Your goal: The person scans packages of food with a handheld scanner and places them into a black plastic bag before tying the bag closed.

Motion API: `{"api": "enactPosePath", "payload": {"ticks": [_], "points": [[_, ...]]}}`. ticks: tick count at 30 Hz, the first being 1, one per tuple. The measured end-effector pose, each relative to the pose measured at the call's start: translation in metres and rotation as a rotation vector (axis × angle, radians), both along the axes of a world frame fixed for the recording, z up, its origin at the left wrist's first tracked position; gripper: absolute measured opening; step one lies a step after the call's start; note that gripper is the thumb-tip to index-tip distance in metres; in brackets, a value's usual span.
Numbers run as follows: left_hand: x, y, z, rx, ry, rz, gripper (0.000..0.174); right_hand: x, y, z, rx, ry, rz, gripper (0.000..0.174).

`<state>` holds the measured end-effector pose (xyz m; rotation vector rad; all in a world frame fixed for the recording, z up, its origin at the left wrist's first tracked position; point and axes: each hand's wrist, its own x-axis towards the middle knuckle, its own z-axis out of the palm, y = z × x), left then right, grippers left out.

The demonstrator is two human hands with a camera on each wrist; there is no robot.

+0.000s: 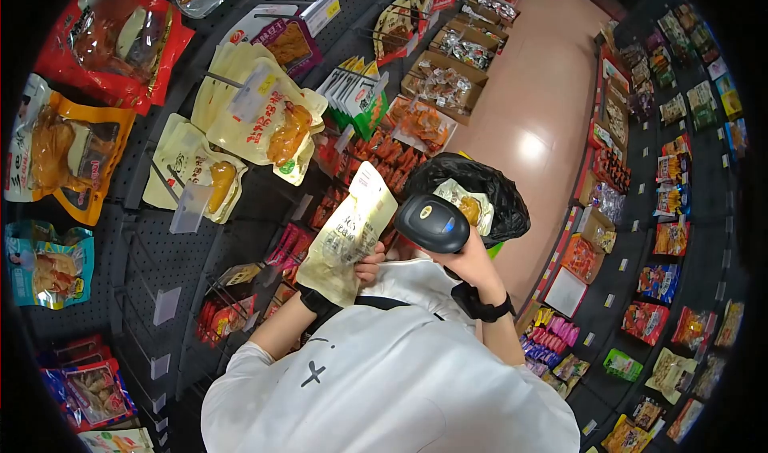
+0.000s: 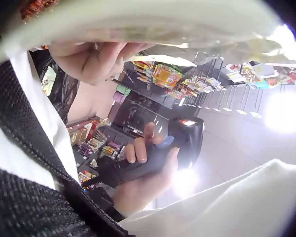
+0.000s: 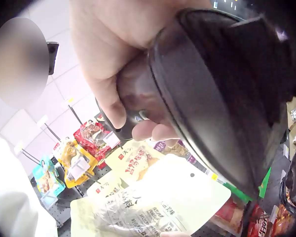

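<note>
In the head view a cream food packet (image 1: 349, 233), its printed back showing, is pinched at its lower right edge by the left hand (image 1: 370, 265). To its right, the right hand (image 1: 472, 262) grips a black handheld scanner (image 1: 433, 223). The left wrist view shows the right hand (image 2: 147, 170) with fingers and thumb wrapped around the handle of the scanner (image 2: 187, 140). Seen from the right wrist, the scanner (image 3: 212, 103) is above the packet (image 3: 153, 202), apart from it as far as the head view shows.
A black plastic bag (image 1: 512, 205) stands open behind the scanner, with a similar packet (image 1: 466, 203) inside. Cream packets (image 1: 256, 117) hang on hooks at the left. Snack boxes (image 1: 442, 85) fill a shelf ahead. A pink floor aisle (image 1: 532, 93) runs between the shelves.
</note>
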<state>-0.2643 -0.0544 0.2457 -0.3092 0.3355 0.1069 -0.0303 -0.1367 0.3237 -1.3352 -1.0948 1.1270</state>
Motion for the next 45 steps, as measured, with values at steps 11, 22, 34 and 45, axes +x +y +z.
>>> {"api": "enactPosePath", "payload": {"ticks": [11, 22, 34, 45], "points": [[0.003, 0.003, 0.005, 0.060, 0.145, 0.007, 0.038, 0.006, 0.001, -0.006, -0.034, -0.033, 0.006, 0.030], [0.047, 0.037, -0.016, 0.450, 0.579, -0.004, 0.029, 0.046, -0.052, -0.074, -0.460, -0.160, -0.256, 0.035], [0.207, 0.078, -0.044, 1.948, 0.526, 0.027, 0.022, 0.078, -0.128, -0.101, -0.522, -0.009, -0.895, 0.026], [0.274, 0.086, -0.077, 1.546, 0.440, -0.639, 0.017, 0.061, -0.168, -0.110, -0.490, 0.122, -1.289, 0.028]]}}
